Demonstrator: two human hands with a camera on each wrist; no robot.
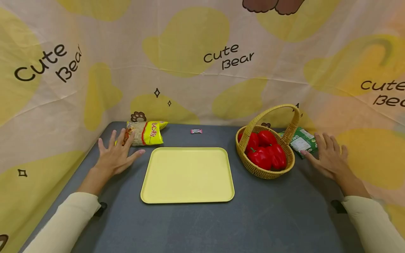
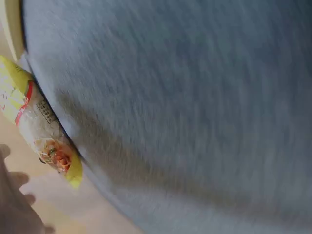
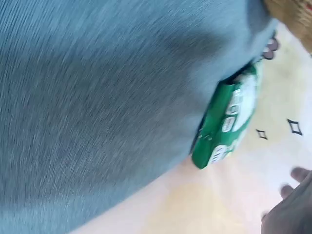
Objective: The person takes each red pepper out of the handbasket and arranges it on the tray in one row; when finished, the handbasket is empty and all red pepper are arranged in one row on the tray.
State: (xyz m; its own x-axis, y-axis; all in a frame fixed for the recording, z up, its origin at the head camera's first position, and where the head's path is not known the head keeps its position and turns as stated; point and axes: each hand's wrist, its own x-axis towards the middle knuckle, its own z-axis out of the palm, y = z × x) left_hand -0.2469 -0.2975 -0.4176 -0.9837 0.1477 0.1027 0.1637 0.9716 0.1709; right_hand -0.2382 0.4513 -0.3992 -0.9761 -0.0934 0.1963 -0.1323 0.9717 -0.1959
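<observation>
My left hand (image 1: pixel 114 154) is held above the table's left side with fingers spread, holding nothing. Behind its fingertips lies a yellow and clear food packet (image 1: pixel 148 133), which also shows in the left wrist view as a packet (image 2: pixel 46 124) apart from the fingers. On the right, my right hand (image 1: pixel 330 158) hovers with straight, spread fingers and nothing in it. Closest to it is a green packet (image 1: pixel 302 142), partly hidden behind the basket; the right wrist view shows this green packet (image 3: pixel 228 117) apart from the hand.
A yellow tray (image 1: pixel 188 175) lies mid-table. To its right stands a wicker basket (image 1: pixel 267 174) with a tall handle, holding several red bell peppers (image 1: pixel 261 158). A small pink wrapped candy (image 1: pixel 196 131) lies near the back edge. A printed cloth (image 1: pixel 186 42) hangs behind the table.
</observation>
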